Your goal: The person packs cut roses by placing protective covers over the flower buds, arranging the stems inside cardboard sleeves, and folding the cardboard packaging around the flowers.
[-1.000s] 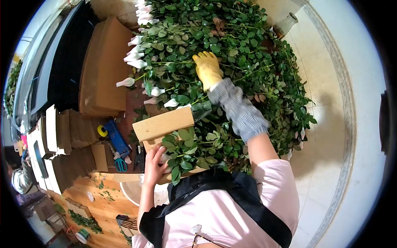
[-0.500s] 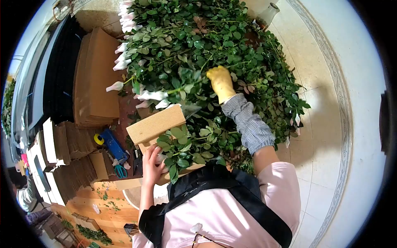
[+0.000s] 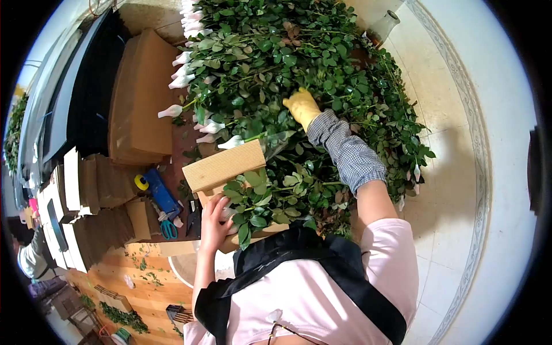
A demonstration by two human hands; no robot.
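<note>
My right hand (image 3: 302, 108), in a yellow glove with a checked sleeve, is closed over the leafy rose stems. A rose with a white-wrapped head (image 3: 231, 142) lies to its left, its stem running toward the glove; the exact grip is hidden by leaves. My bare left hand (image 3: 215, 221) curls around the pale wrapped heads of roses (image 3: 227, 214) near my waist. Their leaves (image 3: 259, 201) spread to the right over cardboard. Just beyond that hand stands a corrugated cardboard piece (image 3: 225, 165). A large heap of roses (image 3: 276, 63) covers the table, wrapped heads toward the left.
Tall brown cardboard sheets (image 3: 141, 98) stand at the left, with stacked cardboard (image 3: 103, 213) nearer. A blue tape dispenser (image 3: 161, 191) and teal scissors (image 3: 168, 229) lie beside them. A glass jar (image 3: 383, 27) stands at the back right. Another person's sleeve (image 3: 30, 259) shows far left.
The nearest wrapped rose has shifted right and toward me, close to the corrugated cardboard. My gloved hand has moved slightly left over the heap. My left hand stays nearly in place. The view has shifted a little.
</note>
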